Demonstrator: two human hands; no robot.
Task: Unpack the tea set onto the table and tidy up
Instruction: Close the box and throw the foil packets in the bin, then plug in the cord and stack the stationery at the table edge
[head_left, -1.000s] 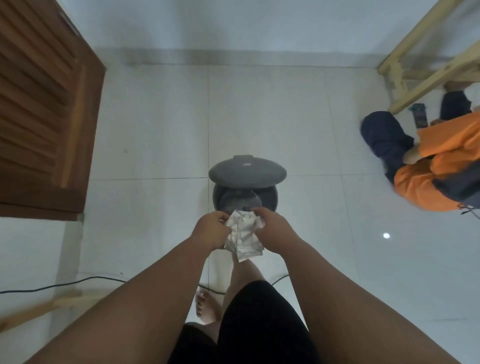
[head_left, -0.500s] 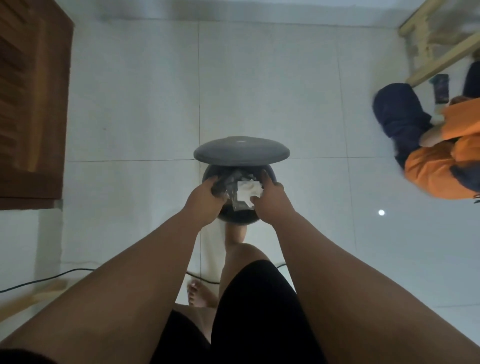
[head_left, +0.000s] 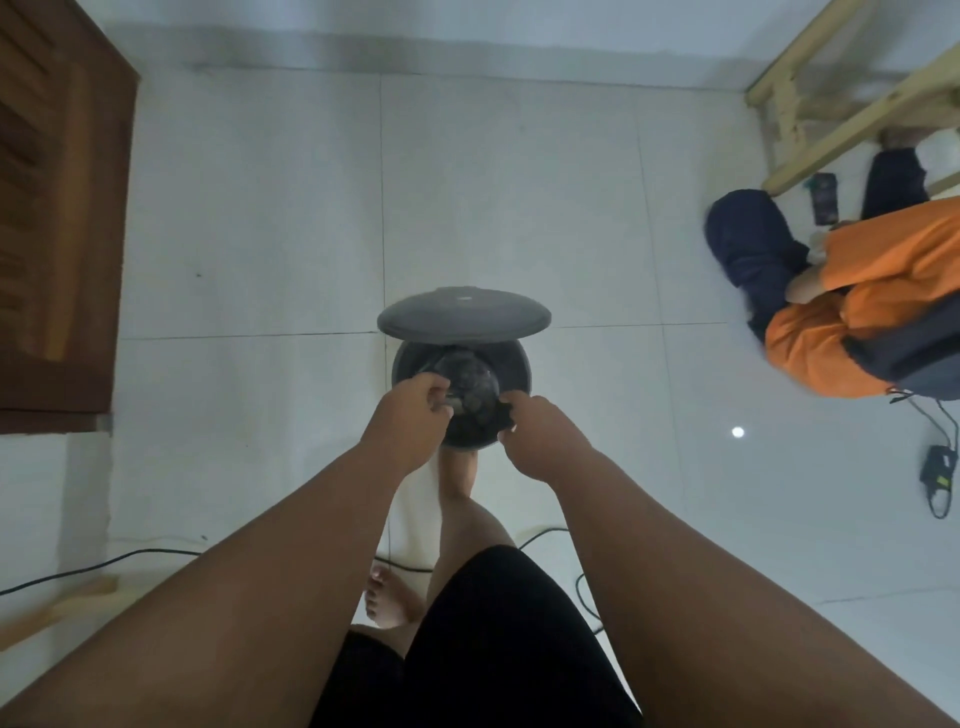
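White tiled floor. Two hands, left hand and right hand, curled, fingers bunched over one round dark-grey pedal bin; grip contents unclear. One raised lid beyond. One orange-shirted person far right.

Raised lid blocks bin mouth's far side; near side open.

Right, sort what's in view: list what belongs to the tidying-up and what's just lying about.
In the job:
- grey pedal bin, lid raised
- clear wrapping inside the bin
- left hand and right hand at the bin's rim

Lying about:
- black cable on the floor
- charger on the floor
- wooden frame
- wooden door
- seated person in orange
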